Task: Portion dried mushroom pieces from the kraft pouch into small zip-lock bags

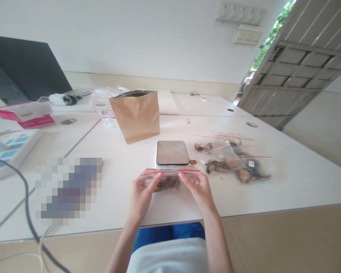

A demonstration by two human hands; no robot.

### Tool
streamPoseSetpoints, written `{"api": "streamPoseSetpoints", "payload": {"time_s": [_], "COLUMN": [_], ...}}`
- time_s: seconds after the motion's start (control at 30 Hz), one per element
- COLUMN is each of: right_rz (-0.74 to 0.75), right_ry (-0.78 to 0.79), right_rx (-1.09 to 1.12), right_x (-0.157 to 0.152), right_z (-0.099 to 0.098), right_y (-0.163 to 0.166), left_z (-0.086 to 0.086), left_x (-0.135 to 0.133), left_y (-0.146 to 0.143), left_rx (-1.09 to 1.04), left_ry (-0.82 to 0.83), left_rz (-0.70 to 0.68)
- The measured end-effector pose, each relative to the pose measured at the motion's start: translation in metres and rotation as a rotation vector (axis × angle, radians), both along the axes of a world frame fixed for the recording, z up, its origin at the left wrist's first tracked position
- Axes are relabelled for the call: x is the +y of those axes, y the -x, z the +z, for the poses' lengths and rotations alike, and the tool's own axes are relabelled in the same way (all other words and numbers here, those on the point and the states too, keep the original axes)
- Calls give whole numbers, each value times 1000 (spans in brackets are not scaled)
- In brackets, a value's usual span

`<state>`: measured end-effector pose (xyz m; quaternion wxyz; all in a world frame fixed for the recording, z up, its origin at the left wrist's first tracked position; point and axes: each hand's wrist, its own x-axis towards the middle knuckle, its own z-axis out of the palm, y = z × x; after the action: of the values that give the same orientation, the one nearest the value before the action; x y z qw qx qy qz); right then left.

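Observation:
Both my hands hold one small clear zip bag [169, 179] with a red seal strip and brown dried pieces inside, just above the white table [287, 182] near its front edge. My left hand [143, 191] pinches the bag's left end, and my right hand [197, 186] pinches the right end along the seal. Right behind the bag sits a small kitchen scale [172, 152] with a bare platform. A tan paper stand-up pouch [137, 115], open at the top, stands behind the scale.
Several filled zip bags [233, 159] lie to the right of the scale. A dark laptop [25, 68], pink boxes [25, 113] and clear wrappers [104, 100] sit at the back left. A cable [28, 212] hangs at the left; a pixelated patch covers part of the table.

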<state>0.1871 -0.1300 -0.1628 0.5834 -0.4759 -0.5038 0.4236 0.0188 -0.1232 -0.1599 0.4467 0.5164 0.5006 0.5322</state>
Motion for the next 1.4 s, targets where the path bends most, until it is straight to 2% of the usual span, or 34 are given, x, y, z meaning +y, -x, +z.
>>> {"api": "streamPoseSetpoints", "payload": {"time_s": [0.2,0.3,0.4,0.57,0.67,1.03,1.3,1.4], "right_rz": [-43,-87,-83,29,91,56,-99,-103], "right_ry": [-57,-55,-58,-15,3,27,-73,-87], "right_rx": [-47,-24,1,-8,-32,-6,-44,-78], "right_x": [-1,-3,-4,-7,-8,-7,-9,-11], "right_z": [5,2,-1,2,4,4,1,4], "right_y": [1,4,4,-2,-3,7,17,18], "left_z": [-4,-6,-4,-2,-4,-5,-5,-3], "left_x": [-3,-4,-6,-6,-5,-6,-7,-8], "left_y": [-7,-8,-7,-3,-2,-4,-9,-8], "left_rx": [123,164,146,56,65,84,84,63], "left_ry": [-123,-130,-102,-110,-117,-113,-146,-135], "left_rz": [135,175,123,-77,-133,-74,63,25]}}
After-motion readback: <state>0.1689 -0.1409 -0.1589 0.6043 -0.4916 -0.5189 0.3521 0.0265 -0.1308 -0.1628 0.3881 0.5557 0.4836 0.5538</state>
